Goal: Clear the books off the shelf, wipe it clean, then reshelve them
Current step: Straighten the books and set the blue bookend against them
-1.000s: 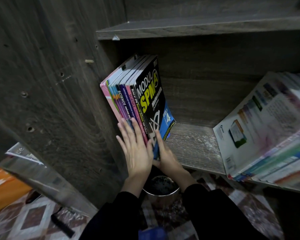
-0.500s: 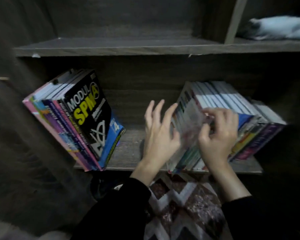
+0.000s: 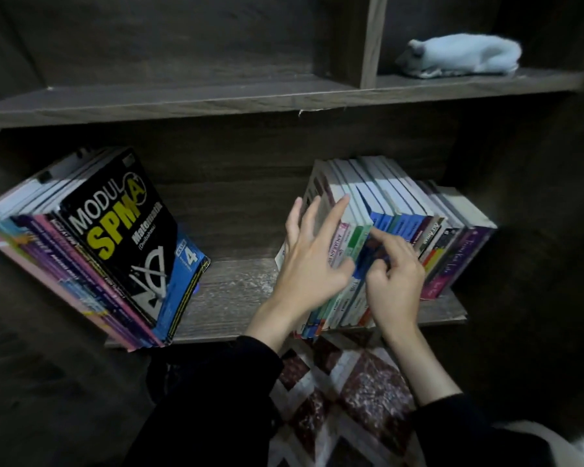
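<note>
The row of books being handled stands on the shelf board well to the right of the black SPM workbook, with a bare, dusty stretch of board between them. The workbook itself fronts a leaning batch that tips away to its left.

The left hand is spread with its fingers straight, flat against the row's end cover on the side facing the workbook. The right hand sits on the spines farther from the workbook, fingers curled and index tip on a blue spine. Whether it pinches a book or only sorts through them I cannot tell, as the fingertips blur.

These look like thin glossy softcovers — each one light and floppy, though probably heavy taken together as a block. The slick covers would likely slide against one another, so the middle books could drop out of a loose hold. The safest hold seems to be a firm squeeze on both end covers, low down near the board, with the block kept upright.

A pale cloth lies above and far to the right of the workbook.
</note>
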Tool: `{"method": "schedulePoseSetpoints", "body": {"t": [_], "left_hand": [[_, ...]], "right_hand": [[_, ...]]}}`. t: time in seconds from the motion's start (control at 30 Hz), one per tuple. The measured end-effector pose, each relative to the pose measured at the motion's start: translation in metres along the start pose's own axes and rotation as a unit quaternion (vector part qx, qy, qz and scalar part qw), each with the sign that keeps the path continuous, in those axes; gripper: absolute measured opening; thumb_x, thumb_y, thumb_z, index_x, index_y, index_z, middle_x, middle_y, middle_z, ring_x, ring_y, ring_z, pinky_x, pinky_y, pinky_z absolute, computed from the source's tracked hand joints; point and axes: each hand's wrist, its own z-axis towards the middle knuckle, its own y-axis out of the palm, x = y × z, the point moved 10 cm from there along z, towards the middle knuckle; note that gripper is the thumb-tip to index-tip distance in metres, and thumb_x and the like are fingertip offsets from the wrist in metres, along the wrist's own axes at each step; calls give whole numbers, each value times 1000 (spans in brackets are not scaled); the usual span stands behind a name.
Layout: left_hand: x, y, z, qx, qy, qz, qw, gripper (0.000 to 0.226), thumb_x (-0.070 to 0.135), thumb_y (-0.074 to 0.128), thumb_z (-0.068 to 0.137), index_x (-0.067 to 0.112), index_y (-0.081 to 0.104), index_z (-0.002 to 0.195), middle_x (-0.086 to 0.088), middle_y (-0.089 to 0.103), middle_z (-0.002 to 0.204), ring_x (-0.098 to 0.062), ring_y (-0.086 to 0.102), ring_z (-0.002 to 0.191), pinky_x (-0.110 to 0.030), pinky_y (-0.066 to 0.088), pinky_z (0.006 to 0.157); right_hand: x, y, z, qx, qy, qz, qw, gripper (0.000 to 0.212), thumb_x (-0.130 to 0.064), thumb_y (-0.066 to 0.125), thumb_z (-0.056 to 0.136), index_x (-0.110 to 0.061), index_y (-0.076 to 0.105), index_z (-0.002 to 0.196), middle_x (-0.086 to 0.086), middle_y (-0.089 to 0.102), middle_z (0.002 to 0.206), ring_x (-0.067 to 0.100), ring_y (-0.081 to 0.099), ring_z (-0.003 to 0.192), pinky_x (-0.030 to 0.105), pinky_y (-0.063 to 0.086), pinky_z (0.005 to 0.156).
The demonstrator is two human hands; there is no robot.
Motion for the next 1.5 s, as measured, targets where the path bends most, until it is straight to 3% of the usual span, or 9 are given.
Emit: {"method": "schedulePoseSetpoints", "body": {"t": [0.23,0.37,0.5,0.6,0.8,1.03,1.2,1.4,1.5], "left_hand": [[-24,-16,4,-19,-17,-69,997,73,43,60,89,61,12,141,6,13,160,-11,5,147,-37,18,113],[-43,-33,1,-12,-9,-25,1000,59,38,61,89,56,31,136,-1,27,156,-14,27,143,-45,33,113],[-50,-47,-9,20,-13,-38,999,53,33,64,89,43,41,135,-2,42,147,-19,48,129,-40,36,111],[-57,-53,-15,41,-30,-10,999,56,37,65,86,44,40,136,-6,56,132,-25,66,95,-38,44,103],[-78,-75,-28,93,-49,-29,994,52,41,58,83,49,43,132,-3,62,114,-21,63,96,-38,55,84],[-109,-133,-51,154,-69,13,986,50,19,65,88,33,49,134,9,52,88,-11,41,48,-34,49,53],[-137,-172,-71,169,-90,30,981,51,17,66,88,32,50,134,25,50,83,-16,51,64,-35,56,65],[-162,-211,-89,194,-106,69,973,51,17,66,87,30,50,134,36,50,83,12,33,64,-7,33,58],[-163,-215,-89,182,-115,87,973,52,19,66,88,32,48,135,30,54,93,4,40,52,-13,48,58]], "right_hand": [[0,54,-16,-202,54,179,961,75,18,36,82,-40,55,124,-15,55,132,1,49,125,27,40,109],[-6,78,-36,-283,71,247,924,79,21,37,84,-41,45,132,-12,40,147,-16,39,125,4,36,97],[10,110,-67,-303,40,160,939,87,-4,58,83,-49,16,143,-26,22,151,-7,22,140,23,26,115],[48,141,-105,-333,43,-3,942,114,-25,73,82,-53,-22,139,-4,11,160,18,19,146,34,32,110],[53,164,-133,-313,1,-27,949,121,-16,70,85,-59,-32,132,-9,28,149,20,38,136,30,34,105],[18,213,-153,-368,-46,-3,928,111,-30,69,86,-56,-26,137,4,48,142,28,58,112,32,45,77],[-12,257,-174,-408,-67,8,911,120,-24,72,85,-61,-33,129,9,47,144,30,56,117,35,46,89],[-40,304,-198,-437,-83,14,895,119,-34,73,81,-48,-30,140,15,40,148,32,49,126,42,45,101],[-46,310,-199,-420,-98,2,902,122,-36,74,79,-51,-33,135,14,42,146,33,52,122,43,46,100]]}}
